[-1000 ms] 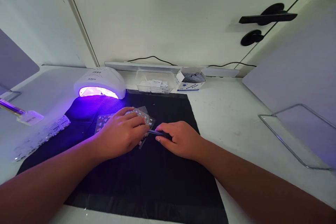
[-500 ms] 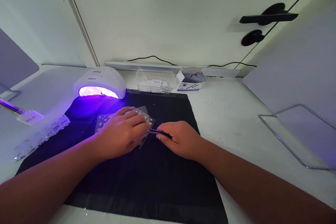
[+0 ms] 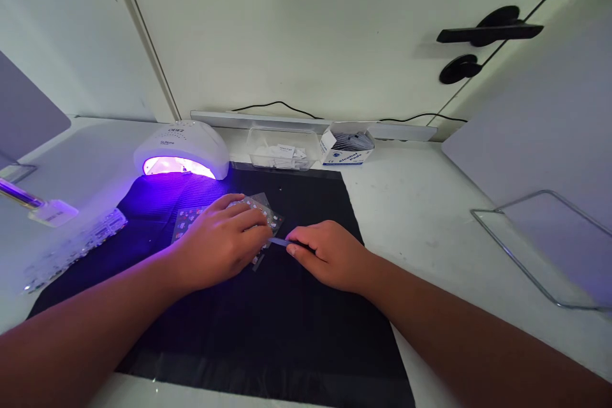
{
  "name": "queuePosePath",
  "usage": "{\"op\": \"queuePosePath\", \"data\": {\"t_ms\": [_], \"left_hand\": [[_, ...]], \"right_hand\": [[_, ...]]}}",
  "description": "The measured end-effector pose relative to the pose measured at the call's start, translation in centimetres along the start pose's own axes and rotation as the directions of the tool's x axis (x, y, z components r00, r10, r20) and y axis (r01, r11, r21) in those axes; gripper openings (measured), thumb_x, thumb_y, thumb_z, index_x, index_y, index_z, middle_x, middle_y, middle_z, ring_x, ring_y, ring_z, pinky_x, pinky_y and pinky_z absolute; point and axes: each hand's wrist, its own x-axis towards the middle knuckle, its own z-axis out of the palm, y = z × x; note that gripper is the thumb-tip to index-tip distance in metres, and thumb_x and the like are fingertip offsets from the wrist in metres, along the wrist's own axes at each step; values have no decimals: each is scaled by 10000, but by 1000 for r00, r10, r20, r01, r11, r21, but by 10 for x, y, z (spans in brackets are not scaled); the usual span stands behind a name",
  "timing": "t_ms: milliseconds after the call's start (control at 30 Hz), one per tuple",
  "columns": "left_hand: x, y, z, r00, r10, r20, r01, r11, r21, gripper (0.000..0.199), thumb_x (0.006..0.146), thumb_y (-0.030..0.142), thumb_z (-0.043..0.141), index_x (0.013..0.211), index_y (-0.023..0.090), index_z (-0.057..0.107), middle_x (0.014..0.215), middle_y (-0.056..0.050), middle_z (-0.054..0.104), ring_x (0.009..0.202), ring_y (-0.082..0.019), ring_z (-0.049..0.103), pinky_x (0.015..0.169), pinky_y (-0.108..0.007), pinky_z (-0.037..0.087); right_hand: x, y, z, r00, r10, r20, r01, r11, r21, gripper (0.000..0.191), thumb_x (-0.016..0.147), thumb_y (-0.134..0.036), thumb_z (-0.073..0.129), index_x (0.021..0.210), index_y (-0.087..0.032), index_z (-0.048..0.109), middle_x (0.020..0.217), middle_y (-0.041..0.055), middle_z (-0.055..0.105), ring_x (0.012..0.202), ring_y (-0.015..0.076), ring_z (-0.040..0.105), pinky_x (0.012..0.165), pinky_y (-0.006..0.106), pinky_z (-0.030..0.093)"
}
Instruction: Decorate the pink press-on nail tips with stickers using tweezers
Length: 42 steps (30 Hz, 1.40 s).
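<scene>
Patterned nail sticker sheets [image 3: 276, 219] lie overlapping on the black mat [image 3: 268, 331]. Over them is my left hand [image 3: 222, 239], its fingers bent and close together, gripping the sheets' near side; its fingertips are mostly hidden. In my right hand [image 3: 332, 254] is a pair of tweezers [image 3: 279, 241], pinched between thumb and fingers. The tweezers' metal prongs look pressed together and point left. Their tips go out of sight behind my left fingers, so I cannot tell what they touch.
A white nail lamp [image 3: 191, 140] glows purple at the back left. Behind the mat stand a clear tray [image 3: 254, 156] of white packets and an alcohol pads box [image 3: 348, 157]. A clear case of small gems [image 3: 81, 248] lies left. A metal wire stand [image 3: 511, 290] is right.
The tweezers' prongs, seen slightly apart before, now look closed, and the tweezers have turned a little. Both hands stay almost in place.
</scene>
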Motion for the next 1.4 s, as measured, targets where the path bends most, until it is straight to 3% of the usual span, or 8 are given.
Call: {"op": "queuePosePath", "data": {"t_ms": [233,633,1400], "left_hand": [[0,0,-1,1000,7,-2,-7,1000,8,140,935,173,507,944,194,645,907,-14,710,831,-209,669,945,-488,486],[0,0,-1,1000,0,5,-1,1000,10,167,948,206,498,929,197,664,863,-10,713,807,-208,670,939,-482,479],[0,1,1,998,-33,60,31,999,37,223,977,236,453,871,179,641,825,-11,690,794,-202,644,969,-455,423]], "right_hand": [[-1,0,-1,999,40,-16,-39,997,65,188,911,-275,559,944,-147,693,681,20,672,597,142,599,577,236,364],[0,1,2,996,76,-49,-72,994,79,97,855,-250,649,848,-155,664,581,-36,578,494,94,469,558,225,314],[-2,6,6,990,-76,-115,72,997,-35,209,945,-266,510,872,-146,665,766,41,694,670,164,614,618,255,393]]}}
